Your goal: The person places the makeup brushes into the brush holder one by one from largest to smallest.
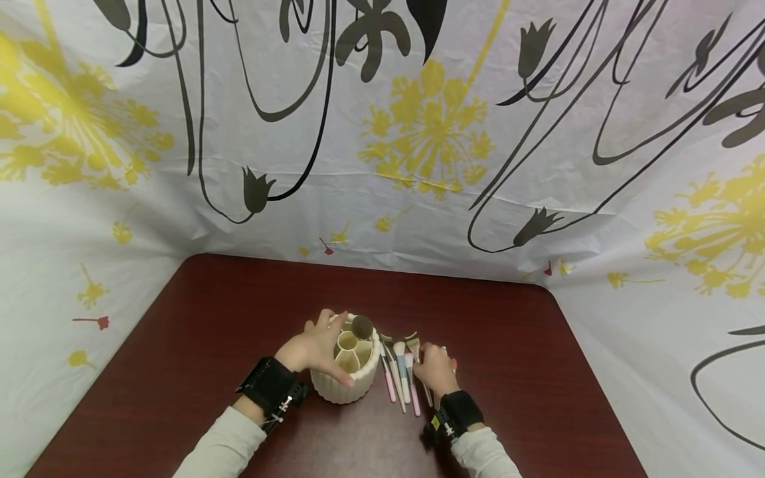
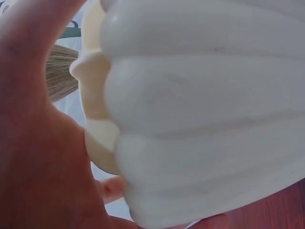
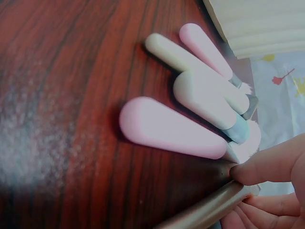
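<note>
A cream ribbed brush holder [image 1: 340,390] with several round compartments stands upright on the table. My left hand [image 1: 315,346] grips it across the top, thumb on the near side and fingers over the far rim. A makeup brush with a full brown bristle head [image 1: 362,327] stands in the holder; its bristles [image 2: 62,71] also show in the left wrist view. To the right of the holder, my right hand [image 1: 435,369] pinches a makeup brush with a brownish metallic handle [image 3: 205,210] between thumb and fingers. Right beside it lies a pink-handled brush [image 3: 167,128].
More makeup brushes lie side by side between holder and right hand, among them a white-handled one [image 3: 202,98], a cream-handled one [image 3: 190,64] and another pink one [image 3: 204,47]. The dark red table [image 1: 251,292] meets a patterned white cloth [image 1: 358,219] behind.
</note>
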A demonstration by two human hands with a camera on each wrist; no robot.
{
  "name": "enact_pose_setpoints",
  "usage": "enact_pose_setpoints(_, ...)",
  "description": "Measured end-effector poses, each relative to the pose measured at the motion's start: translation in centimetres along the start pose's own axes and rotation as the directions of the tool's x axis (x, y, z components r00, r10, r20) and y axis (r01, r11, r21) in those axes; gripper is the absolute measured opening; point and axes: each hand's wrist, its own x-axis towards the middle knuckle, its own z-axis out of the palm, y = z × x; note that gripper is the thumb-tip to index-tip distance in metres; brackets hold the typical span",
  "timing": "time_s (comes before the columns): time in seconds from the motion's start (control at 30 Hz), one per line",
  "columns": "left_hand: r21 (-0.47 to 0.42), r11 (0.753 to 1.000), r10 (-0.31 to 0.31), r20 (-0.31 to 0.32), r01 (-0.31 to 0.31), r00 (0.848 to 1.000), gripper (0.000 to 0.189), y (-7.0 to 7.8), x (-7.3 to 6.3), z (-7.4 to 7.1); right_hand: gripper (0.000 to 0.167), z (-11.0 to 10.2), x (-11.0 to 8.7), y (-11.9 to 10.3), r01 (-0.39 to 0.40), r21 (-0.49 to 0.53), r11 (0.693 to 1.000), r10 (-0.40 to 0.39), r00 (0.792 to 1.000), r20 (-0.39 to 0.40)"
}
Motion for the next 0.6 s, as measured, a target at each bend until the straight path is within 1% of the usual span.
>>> enact_pose_setpoints(0.07, 0.001, 1.0, -0.005, -0.006, 0.005, 1.0, 0.127, 0.1, 0.0, 0.1, 0.007, 0.0, 0.0, 0.0, -0.007, 0.005, 1.0, 0.007, 1.0, 0.011)
enact_pose_setpoints(0.17, 0.009, 1.0, -0.014, -0.018, 0.014, 1.0, 0.127, 0.2, 0.0, 0.2, 0.01, 0.0, 0.0, -0.1, 0.004, 0.008, 1.0, -0.004, 1.0, 0.008)
enact_pose_setpoints(0.33, 0.03, 0.999, -0.034, -0.021, 0.034, 0.999, 0.127, 0.5, 0.0, 0.3, 0.008, -0.2, 0.0, -0.2, -0.008, 0.009, 1.0, 0.008, 1.0, 0.0)
enact_pose_setpoints(0.4, 0.034, 0.999, -0.037, -0.019, 0.038, 0.999, 0.127, 0.6, 0.0, 0.3, 0.01, -0.4, 0.0, -0.3, -0.035, -0.002, 0.999, 0.035, 0.999, -0.007)
enact_pose_setpoints(0.5, 0.037, 0.999, -0.037, -0.02, 0.038, 0.999, 0.127, 0.6, 0.0, 0.2, 0.017, -0.9, 0.1, -0.7, -0.055, -0.008, 0.998, 0.055, 0.998, -0.036)
enact_pose_setpoints(0.6, 0.035, 0.999, -0.034, -0.017, 0.035, 0.999, 0.127, 0.6, -0.1, 0.1, 0.023, -1.6, 0.1, -1.3, -0.036, 0.034, 0.999, 0.039, 0.997, -0.07)
